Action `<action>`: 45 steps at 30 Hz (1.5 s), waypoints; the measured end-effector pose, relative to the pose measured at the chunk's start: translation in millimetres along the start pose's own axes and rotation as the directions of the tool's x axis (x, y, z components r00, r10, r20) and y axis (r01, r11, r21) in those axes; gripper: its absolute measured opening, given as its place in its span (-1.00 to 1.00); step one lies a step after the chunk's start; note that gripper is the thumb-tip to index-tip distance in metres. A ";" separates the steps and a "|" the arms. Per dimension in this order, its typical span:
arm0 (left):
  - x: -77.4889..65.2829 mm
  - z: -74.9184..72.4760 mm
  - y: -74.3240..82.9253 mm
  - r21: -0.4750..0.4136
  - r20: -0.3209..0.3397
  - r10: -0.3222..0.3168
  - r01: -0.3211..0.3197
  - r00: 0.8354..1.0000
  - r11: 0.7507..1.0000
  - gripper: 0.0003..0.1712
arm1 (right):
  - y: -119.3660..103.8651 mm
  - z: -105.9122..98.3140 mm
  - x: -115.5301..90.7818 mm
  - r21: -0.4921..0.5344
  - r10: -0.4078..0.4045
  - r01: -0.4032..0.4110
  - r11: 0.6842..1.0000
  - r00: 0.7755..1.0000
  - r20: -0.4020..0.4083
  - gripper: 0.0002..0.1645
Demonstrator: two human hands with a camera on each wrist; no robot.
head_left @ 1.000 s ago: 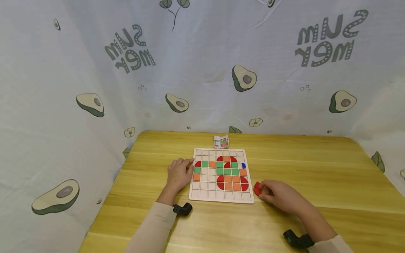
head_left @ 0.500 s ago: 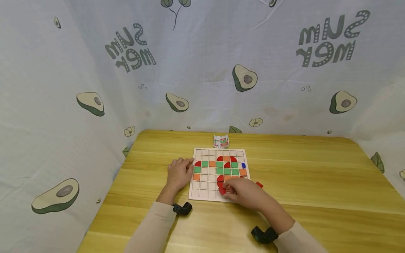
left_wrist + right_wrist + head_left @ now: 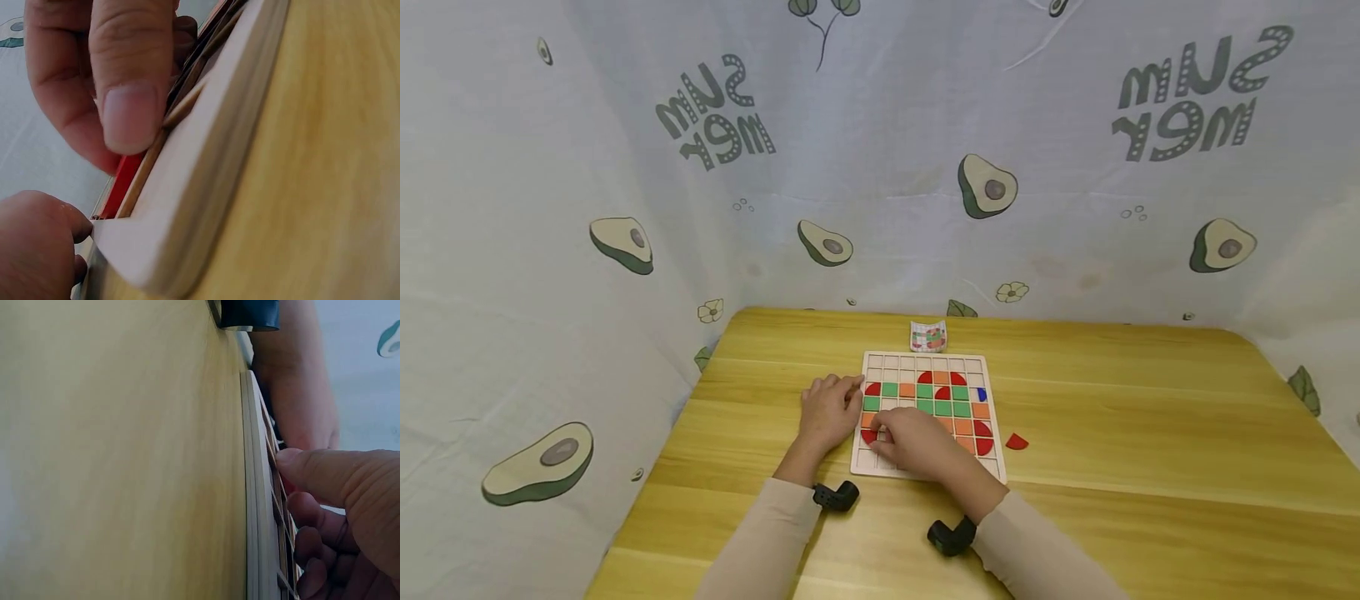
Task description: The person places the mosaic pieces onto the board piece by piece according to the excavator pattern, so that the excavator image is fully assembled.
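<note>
A pale wooden grid board (image 3: 871, 362) lies on the table, with red, green, orange and blue tiles in several of its cells. My right hand (image 3: 913, 440) reaches across the board, its thumb and fingers pinching a red tile (image 3: 868, 437) at the leftmost column, below an orange square. In the left wrist view, this red tile (image 3: 123, 186) stands tilted beneath the thumb at the grid's edge. My left hand (image 3: 831, 412) rests on the table with fingers extended, touching the board's left edge. The right hand and forearm cover some of the lower cells.
One loose red quarter-circle tile (image 3: 1017, 442) lies right of the board. Behind the board stands a small curled pattern card (image 3: 928, 337). The wooden table (image 3: 1120, 400) extends to both sides, with a printed curtain (image 3: 880, 150) at its back.
My right hand has picked up a red tile from right of the board and carried it left across the board to the leftmost column. The left hand has stayed in place.
</note>
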State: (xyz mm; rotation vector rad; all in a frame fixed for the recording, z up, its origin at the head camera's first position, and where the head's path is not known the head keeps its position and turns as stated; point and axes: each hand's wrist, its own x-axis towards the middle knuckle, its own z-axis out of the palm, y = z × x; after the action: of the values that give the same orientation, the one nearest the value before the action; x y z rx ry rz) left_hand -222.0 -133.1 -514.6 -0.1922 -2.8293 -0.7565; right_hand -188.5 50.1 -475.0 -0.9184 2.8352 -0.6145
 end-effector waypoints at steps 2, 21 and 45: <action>0.3 0.2 0.8 0.003 0.002 0.002 -0.002 1.000 1.000 -0.61 | -1.0 0.1 1.4 0.007 0.013 -0.013 1.000 1.000 -0.002 -0.74; -1.7 1.3 4.0 0.002 0.001 -0.007 0.007 1.000 1.000 -0.61 | 22.1 -22.0 -35.6 0.130 0.169 -0.161 0.978 0.984 -0.048 -0.74; -2.2 3.8 0.2 0.015 -0.015 -0.001 0.002 1.000 1.000 -0.60 | 125.9 -55.5 -128.9 0.150 0.432 -0.421 0.894 0.901 -0.046 -0.56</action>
State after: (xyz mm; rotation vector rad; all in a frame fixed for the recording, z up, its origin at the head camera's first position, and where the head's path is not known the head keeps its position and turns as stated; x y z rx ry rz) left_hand -220.4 -131.1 -518.2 -0.1813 -2.8203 -0.7332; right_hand -163.6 236.9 -479.2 -0.2331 2.8756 -0.7811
